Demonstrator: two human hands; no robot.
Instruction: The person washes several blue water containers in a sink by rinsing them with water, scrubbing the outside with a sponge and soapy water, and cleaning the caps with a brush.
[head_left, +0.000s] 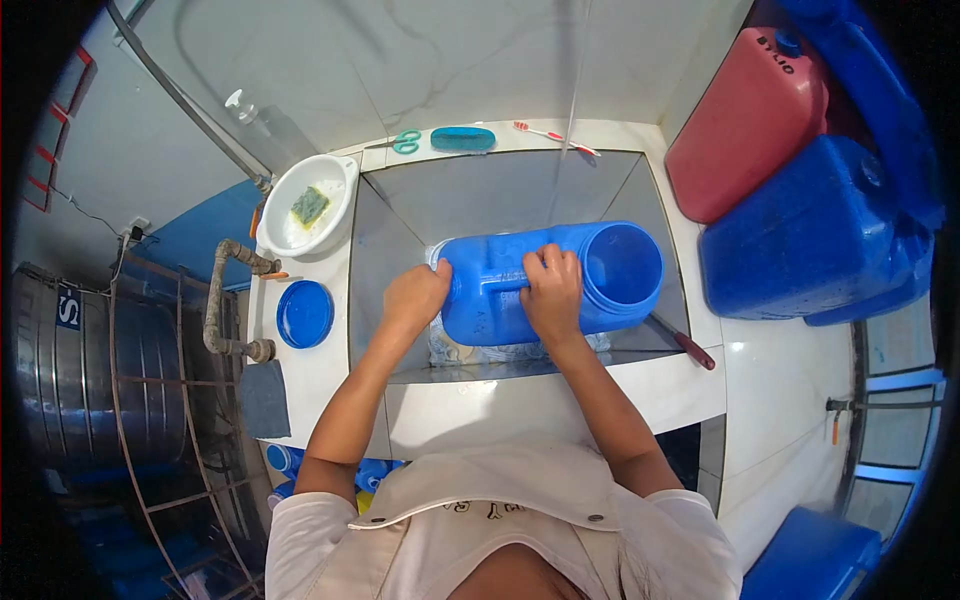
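Observation:
A blue plastic water container (495, 319) lies on its side over a grey tiled sink (457, 180), its wide uncapped mouth turned to the right. My right hand (555, 291) grips the container's moulded handle. With its fingers partly hidden, my left hand (417, 296) holds the container's left end. Beneath it, a wet whitish cloth (517, 352) shows in the basin. A thin stream of water (562, 169) seems to fall behind the container. Left of the sink, a round blue lid (305, 314) rests on the white tiled counter (480, 416).
A white basin (341, 202) holds a green-yellow sponge (309, 206). Scissors (405, 142), a teal brush (463, 139) and a toothbrush (556, 137) line the back ledge. A dark red-handled tool (694, 351) leans over the right rim. Red (750, 120) and blue (802, 232) jerrycans stand at right.

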